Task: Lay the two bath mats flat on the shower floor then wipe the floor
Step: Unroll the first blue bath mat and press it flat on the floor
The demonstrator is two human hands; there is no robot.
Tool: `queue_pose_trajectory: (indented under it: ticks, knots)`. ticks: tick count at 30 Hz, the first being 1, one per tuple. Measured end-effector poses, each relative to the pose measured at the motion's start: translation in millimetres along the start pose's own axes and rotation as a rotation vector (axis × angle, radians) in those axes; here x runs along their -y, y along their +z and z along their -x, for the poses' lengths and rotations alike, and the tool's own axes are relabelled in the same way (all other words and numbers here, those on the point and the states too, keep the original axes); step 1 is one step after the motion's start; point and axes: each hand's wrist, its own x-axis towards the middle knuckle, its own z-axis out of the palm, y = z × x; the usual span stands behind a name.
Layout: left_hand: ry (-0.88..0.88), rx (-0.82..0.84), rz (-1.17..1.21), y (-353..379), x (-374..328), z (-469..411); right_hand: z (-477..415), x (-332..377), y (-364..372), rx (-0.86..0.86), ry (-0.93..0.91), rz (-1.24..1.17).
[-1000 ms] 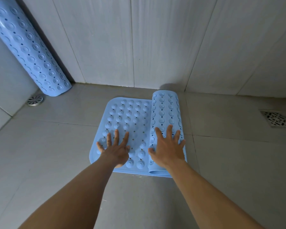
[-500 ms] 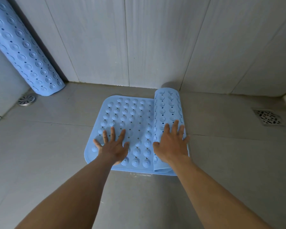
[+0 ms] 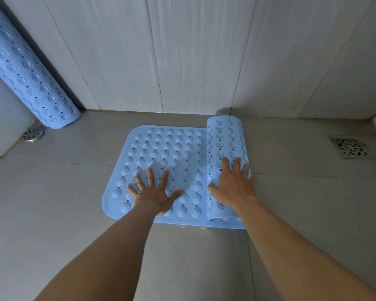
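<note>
**Head view: one mat half unrolled, both hands flat on it**

The blue bath mat [image 3: 165, 153] lies on the shower floor [image 3: 52, 203] near the back wall [image 3: 193, 51]. Its left part is flat and its right part is wound in a roll [image 3: 226, 137]. The left hand [image 3: 154, 196] presses the flat part, fingers spread, grip apart. The right hand [image 3: 232, 187] rests on the roll's near end, fingers straight, grip apart too. The second mat [image 3: 28, 77], fully rolled, leans in the left corner just beside a round drain [image 3: 32, 134]. A square drain grate [image 3: 348, 146] sits well to the right.
</note>
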Motion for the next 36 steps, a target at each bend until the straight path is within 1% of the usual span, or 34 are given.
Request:
queue_pose_trajectory:
  ticks: [7,10,12,14,16,17,20,26,29,31,34,36]
  knots:
    - [-0.062,0.012,0.028,3,-15,0,-3,-21,-10,0.044,-0.006,-0.098]
    - [-0.075,-0.047,0.06,9,-40,6,-1,-30,-17,0.023,0.015,-0.124]
    - [-0.034,-0.112,0.07,15,-58,11,-2,-39,-19,0.019,0.033,-0.127]
    - [0.062,-0.148,0.051,21,-76,15,-3,-51,-23,0.029,0.063,-0.146]
    - [0.148,-0.134,0.048,25,-94,17,-4,-66,-26,0.029,0.091,-0.185]
    - [0.162,-0.12,0.05,27,-104,18,-4,-74,-27,0.026,0.098,-0.192]
    - [0.148,-0.122,0.034,31,-130,21,2,-96,-28,0.039,0.09,-0.146]
    - [0.181,-0.165,0.0,39,-158,24,4,-119,-14,-0.027,0.069,-0.099]
    - [0.187,-0.207,0.008,43,-167,25,3,-133,-11,-0.034,0.092,-0.027]
    - [0.22,-0.223,0.006,44,-173,26,2,-143,-11,-0.043,0.122,-0.046]
    - [0.28,-0.227,-0.015,45,-185,27,4,-158,-14,-0.119,0.154,-0.099]
    - [0.283,-0.226,-0.005,46,-195,27,6,-167,-16,-0.169,0.16,-0.094]
